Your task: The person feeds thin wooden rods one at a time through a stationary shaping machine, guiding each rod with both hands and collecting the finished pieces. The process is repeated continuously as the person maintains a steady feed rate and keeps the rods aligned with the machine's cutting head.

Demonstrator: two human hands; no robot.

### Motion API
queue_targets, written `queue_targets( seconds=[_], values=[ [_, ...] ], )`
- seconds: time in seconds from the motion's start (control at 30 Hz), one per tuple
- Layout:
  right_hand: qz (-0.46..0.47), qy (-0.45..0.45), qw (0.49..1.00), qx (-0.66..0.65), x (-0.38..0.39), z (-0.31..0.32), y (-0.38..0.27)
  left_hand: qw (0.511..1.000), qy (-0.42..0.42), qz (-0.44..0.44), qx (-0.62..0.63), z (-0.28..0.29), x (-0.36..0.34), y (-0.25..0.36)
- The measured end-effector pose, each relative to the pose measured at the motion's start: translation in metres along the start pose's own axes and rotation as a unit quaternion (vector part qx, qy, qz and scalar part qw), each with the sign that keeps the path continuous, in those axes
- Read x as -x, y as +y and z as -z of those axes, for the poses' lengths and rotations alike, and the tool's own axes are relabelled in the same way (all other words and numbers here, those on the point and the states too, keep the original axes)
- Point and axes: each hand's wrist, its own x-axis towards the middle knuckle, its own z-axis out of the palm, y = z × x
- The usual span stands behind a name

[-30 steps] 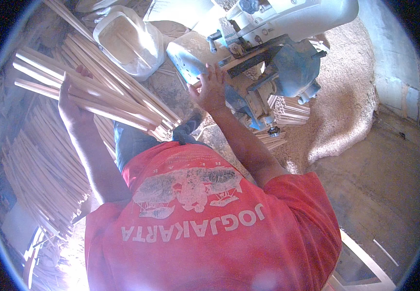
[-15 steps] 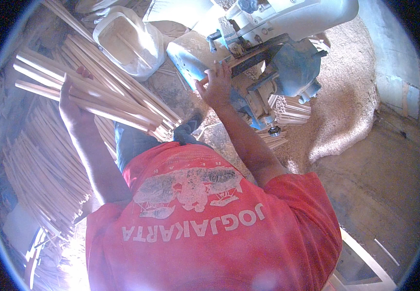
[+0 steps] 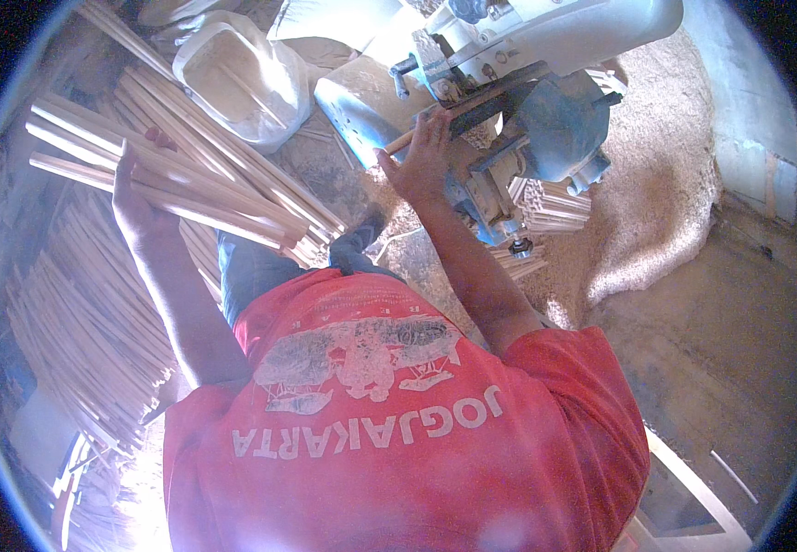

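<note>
The left hand is reaching out to a bundle of long pale sticks lying slantwise at the person's left. Its fingers are curling over the top of the bundle and gripping several sticks at once; the thumb side is hidden behind them. The bundle is running from the upper left down toward the person's knee, where the stick ends are fanning out.

The right hand is lying with fingers spread and pressing flat on a single stick, which is pointing up and to the right into the machine. The hand is open rather than clenched, holding the stick down under the palm and fingers. The stick's far end is passing under the machine's white housing, and I cannot tell how far it goes in.

The machine, blue below and white above, is standing right in front of the person. Just beside its base, a stack of short cut pieces is lying on the right. Sawdust is heaping up beyond it. A white bag is sitting open above the bundle. More sticks are lying piled at the far left, under the left forearm. The person is wearing a red shirt.
</note>
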Motion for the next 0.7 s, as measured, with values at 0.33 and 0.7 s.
queue_targets(
  seconds=[0.33, 0.7],
  values=[
    [-0.047, 0.015, 0.997, 0.053, 0.001, -0.011, 0.017, 1.000, -0.002, 0.000, -0.001, -0.002, -0.006, -0.004],
    [-0.065, 0.018, 0.995, 0.080, -0.009, 0.004, 0.023, 0.999, -0.025, 0.031, 0.030, -0.005, -0.008, -0.005]
  ],
)
